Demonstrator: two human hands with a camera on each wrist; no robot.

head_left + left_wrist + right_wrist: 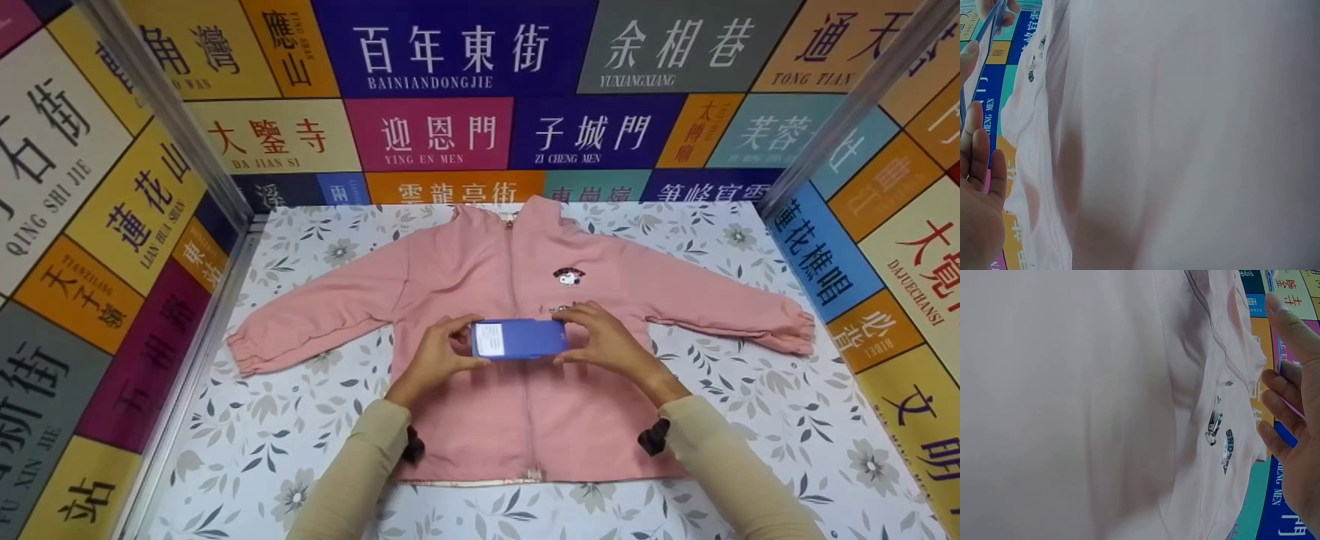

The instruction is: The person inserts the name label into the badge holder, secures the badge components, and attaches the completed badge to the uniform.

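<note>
A pink zip-up jacket (465,420) lies spread on the table, its sleeves stretched out to both sides. Above its middle, a thin blue phone-like slab (529,341) with a white panel at its left end is held level. My left hand (435,356) pinches the left end between thumb and fingers; my right hand (611,345) pinches the right end. In the left wrist view the slab (985,59) appears nearly edge-on. A small dark-and-white print (568,277) marks the chest; more small decoration beneath it is partly covered by the right hand.
A white cloth with grey leaves and flowers (285,442) covers the table. Panels with coloured place-name signs (427,135) stand at the back and both sides, joined by metal corner posts (180,112). Dark bands (654,437) sit at both wrists.
</note>
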